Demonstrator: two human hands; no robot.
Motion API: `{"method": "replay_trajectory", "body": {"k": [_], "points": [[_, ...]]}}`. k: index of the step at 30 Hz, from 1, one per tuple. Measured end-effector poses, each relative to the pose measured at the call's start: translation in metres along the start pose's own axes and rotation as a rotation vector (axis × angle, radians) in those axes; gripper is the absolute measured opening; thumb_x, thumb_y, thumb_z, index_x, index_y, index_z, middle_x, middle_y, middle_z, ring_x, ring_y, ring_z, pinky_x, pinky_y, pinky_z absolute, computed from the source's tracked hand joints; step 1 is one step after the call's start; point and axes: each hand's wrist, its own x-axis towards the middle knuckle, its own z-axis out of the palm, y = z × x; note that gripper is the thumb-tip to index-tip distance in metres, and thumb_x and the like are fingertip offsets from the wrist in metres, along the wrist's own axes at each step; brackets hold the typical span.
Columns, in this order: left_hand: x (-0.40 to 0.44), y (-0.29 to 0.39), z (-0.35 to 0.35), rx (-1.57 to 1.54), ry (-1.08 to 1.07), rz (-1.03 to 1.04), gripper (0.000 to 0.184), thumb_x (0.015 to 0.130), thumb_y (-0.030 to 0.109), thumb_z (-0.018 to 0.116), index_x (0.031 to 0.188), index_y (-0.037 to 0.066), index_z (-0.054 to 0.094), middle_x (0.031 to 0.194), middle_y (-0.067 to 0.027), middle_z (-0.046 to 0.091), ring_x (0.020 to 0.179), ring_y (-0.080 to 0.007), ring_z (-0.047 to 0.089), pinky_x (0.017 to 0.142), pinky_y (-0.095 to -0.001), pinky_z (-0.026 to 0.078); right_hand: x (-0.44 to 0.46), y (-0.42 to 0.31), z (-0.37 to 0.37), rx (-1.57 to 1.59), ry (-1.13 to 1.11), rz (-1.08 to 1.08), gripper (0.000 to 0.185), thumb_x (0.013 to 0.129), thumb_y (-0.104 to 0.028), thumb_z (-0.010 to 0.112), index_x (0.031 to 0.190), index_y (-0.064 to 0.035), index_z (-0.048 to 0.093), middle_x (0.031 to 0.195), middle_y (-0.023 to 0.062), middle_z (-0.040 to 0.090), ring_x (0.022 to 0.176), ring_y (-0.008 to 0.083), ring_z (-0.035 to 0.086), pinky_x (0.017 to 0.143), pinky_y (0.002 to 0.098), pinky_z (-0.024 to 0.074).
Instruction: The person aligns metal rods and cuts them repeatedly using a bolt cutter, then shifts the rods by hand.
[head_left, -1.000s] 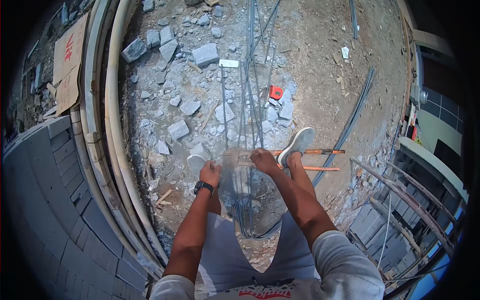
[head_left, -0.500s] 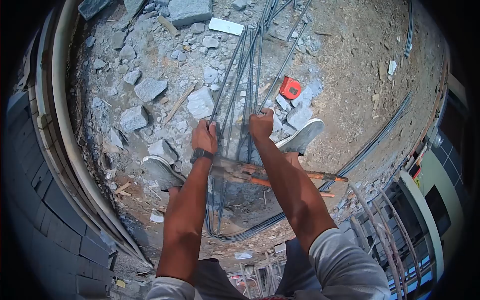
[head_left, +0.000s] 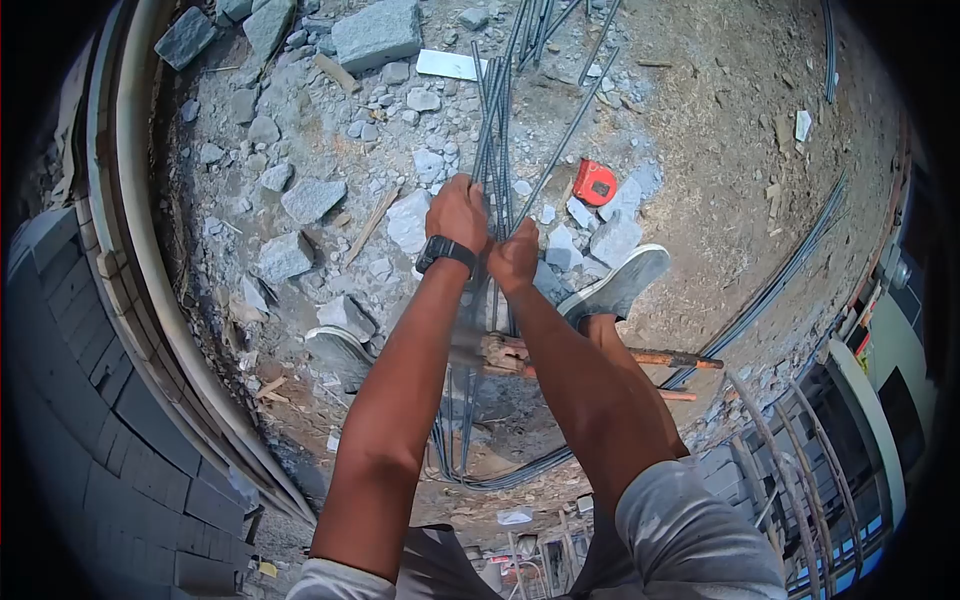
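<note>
My left hand, with a black watch on its wrist, is closed around the left side of a bundle of thin ribbed steel rebar rods. Just beside it and slightly nearer me, my right hand has its fingers curled round the bundle's right side. The rods run away from me between my feet, and one angles off to the right. Below my hands lies a long tool with orange handles, resembling a bolt cutter; my right forearm hides part of it. A red tape measure rests right of the rods.
Broken stones and rubble cover the ground on the left. A white strip lies near the far rods. More rebar is along the right. Grey blocks and a curved pipe border the left side.
My left hand has moved right and farther away, close to my right hand. The rods between my hands are now gathered into a narrower bundle. The view has shifted slightly.
</note>
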Motion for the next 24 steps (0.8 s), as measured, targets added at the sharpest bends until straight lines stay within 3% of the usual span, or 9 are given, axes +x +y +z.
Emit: {"method": "replay_trajectory", "body": {"k": [1,2,4,7,9,12,17,22,24], "points": [[0.001,-0.004,0.008,0.075,-0.037,-0.022,0.021,0.095,0.022,0.057,0.099,0.002,0.061,0.087,-0.0224,0.067,0.085,-0.0419,0.064,0.077,-0.0478,0.051,0.007,0.016,0.002,0.011,-0.103,0.013,0.063,0.068,-0.021,0.084,0.114,0.0086,0.051,0.096,0.0232,0.058,0.090,0.0415,0.059,0.081,0.0464,0.0480],[0.001,-0.007,0.011,0.099,-0.176,-0.098,0.018,0.092,0.017,0.057,0.101,0.001,0.058,0.094,-0.0242,0.064,0.089,-0.0431,0.063,0.078,-0.0497,0.050,0.017,0.049,0.024,0.028,-0.203,0.061,0.048,0.071,-0.020,0.080,0.104,0.0058,0.057,0.088,0.0225,0.063,0.085,0.0391,0.063,0.075,0.0461,0.0499],[-0.010,-0.007,0.018,0.060,-0.115,-0.078,0.018,0.089,0.013,0.060,0.100,0.001,0.057,0.099,-0.0244,0.060,0.092,-0.0429,0.062,0.079,-0.0496,0.050,0.022,0.070,0.036,0.434,-0.218,0.191,0.044,0.072,-0.020,0.077,0.103,0.0054,0.058,0.089,0.0225,0.065,0.083,0.0378,0.065,0.074,0.0454,0.0502],[-0.027,-0.008,0.028,0.024,-0.046,-0.057,0.024,0.081,0.006,0.064,0.102,0.000,0.054,0.105,-0.0224,0.054,0.098,-0.0413,0.057,0.082,-0.0469,0.049,0.015,0.059,0.027,0.488,-0.182,0.157,0.038,0.077,-0.020,0.072,0.102,0.0049,0.059,0.085,0.0206,0.067,0.074,0.0331,0.065,0.070,0.0413,0.0507],[-0.035,-0.007,0.037,0.029,0.009,-0.047,0.026,0.080,0.005,0.065,0.103,0.001,0.054,0.104,-0.0215,0.055,0.098,-0.0405,0.056,0.083,-0.0456,0.048,0.005,0.045,0.019,0.402,-0.099,0.132,0.032,0.081,-0.020,0.070,0.101,0.0027,0.060,0.079,0.0147,0.065,0.066,0.0267,0.063,0.064,0.0370,0.0506],[-0.037,-0.009,0.034,0.020,0.019,-0.079,0.029,0.080,0.007,0.066,0.104,0.002,0.051,0.106,-0.0204,0.054,0.100,-0.0405,0.056,0.082,-0.0476,0.048,-0.009,0.004,-0.034,1.052,-0.301,0.396,0.013,0.091,-0.011,0.060,0.101,-0.0028,0.060,0.074,0.0020,0.058,0.062,0.0112,0.054,0.057,0.0285,0.0441],[-0.027,-0.018,0.048,0.133,-0.120,-0.119,0.040,0.081,0.015,0.072,0.112,0.002,0.051,0.106,-0.0209,0.055,0.100,-0.0420,0.058,0.084,-0.0481,0.049,-0.017,-0.004,-0.062,0.908,-0.267,0.348,0.019,0.094,-0.024,0.063,0.099,-0.0052,0.060,0.071,-0.0020,0.055,0.059,0.0076,0.050,0.054,0.0249,0.0394],[-0.014,-0.018,0.061,0.071,-0.056,-0.243,0.032,0.075,0.016,0.065,0.103,0.002,0.057,0.112,-0.0207,0.058,0.103,-0.0386,0.059,0.090,-0.0490,0.048,-0.046,-0.019,-0.098,0.761,-0.280,0.267,0.025,0.098,-0.028,0.061,0.106,-0.0047,0.058,0.074,-0.0018,0.056,0.063,0.0031,0.050,0.054,0.0230,0.0395],[-0.013,0.005,0.039,0.198,-0.225,-0.301,0.046,0.079,0.013,0.060,0.124,0.010,0.057,0.122,-0.0202,0.057,0.113,-0.0363,0.059,0.091,-0.0464,0.051,-0.059,-0.024,-0.107,0.778,-0.231,0.257,0.024,0.098,-0.024,0.061,0.112,-0.0046,0.056,0.074,-0.0021,0.056,0.064,0.0055,0.052,0.057,0.0235,0.0408]]}}
